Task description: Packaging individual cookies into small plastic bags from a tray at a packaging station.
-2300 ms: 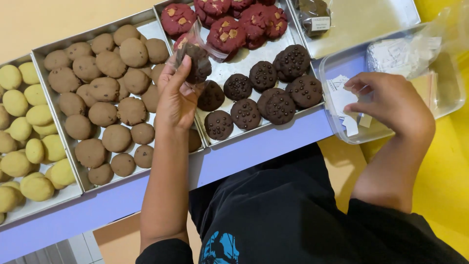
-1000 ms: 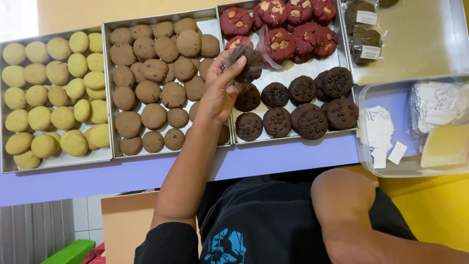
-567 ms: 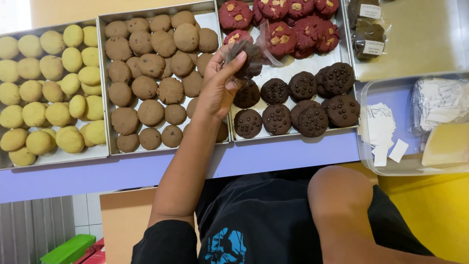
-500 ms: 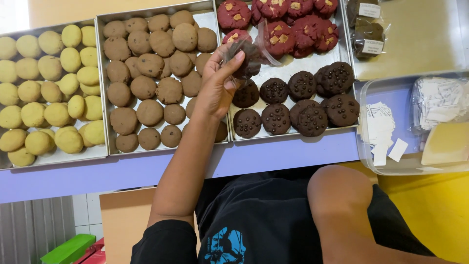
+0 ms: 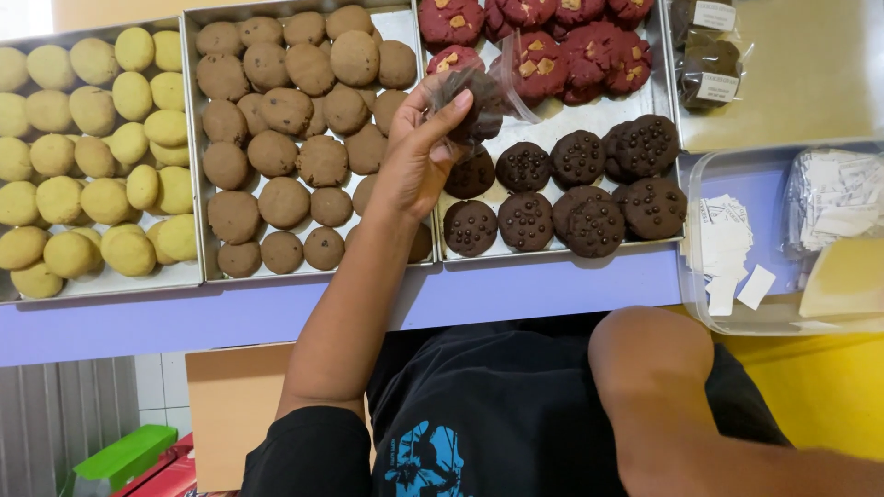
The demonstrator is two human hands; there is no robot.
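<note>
My left hand (image 5: 419, 161) is raised over the trays, fingers closed around a small clear plastic bag with a dark chocolate cookie inside (image 5: 474, 101); my thumb presses its upper side and the bag's loose plastic flares out to the right. The bag hangs above the seam between two metal trays, over the far half of the tabletop. My right hand is out of view; only my right forearm (image 5: 663, 387) shows, low and near my body, so I cannot tell what that hand is doing.

Below the bag sits the shallow metal tray of dark chocolate-chip cookies and red cookies with pale chunks (image 5: 608, 115), the dark ones towards the near edge, the red ones towards the far edge. Just beside it on the left is the metal tray of round brown cookies (image 5: 276, 156), and further left the tray of pale yellow round cookies (image 5: 92, 166). At the right edge of the lavender tabletop (image 5: 534, 290) stands a clear plastic tub holding white paper slips (image 5: 737, 244). Two already bagged dark cookies with white labels (image 5: 704, 46) lie at the far right corner.
</note>
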